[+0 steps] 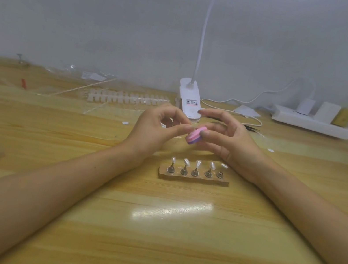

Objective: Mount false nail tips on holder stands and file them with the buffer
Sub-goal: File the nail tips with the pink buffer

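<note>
Table (105,224) nearest, then a brown base (193,179) bearing five metal holder stands (195,172) in a row, each topped with a clear nail tip (197,163). Just beyond, the right hand (229,144) grips the pink-and-purple buffer (193,135) between thumb and curled fingers, and the left hand (152,128) pinches its other edge. Farther back lie a strip of unmounted tips (127,98), a white clip lamp (189,98) and a power strip (311,124)

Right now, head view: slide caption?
Right hand grips pink-purple buffer beside pinching left hand, beyond five nail tips on holder stands.
</note>
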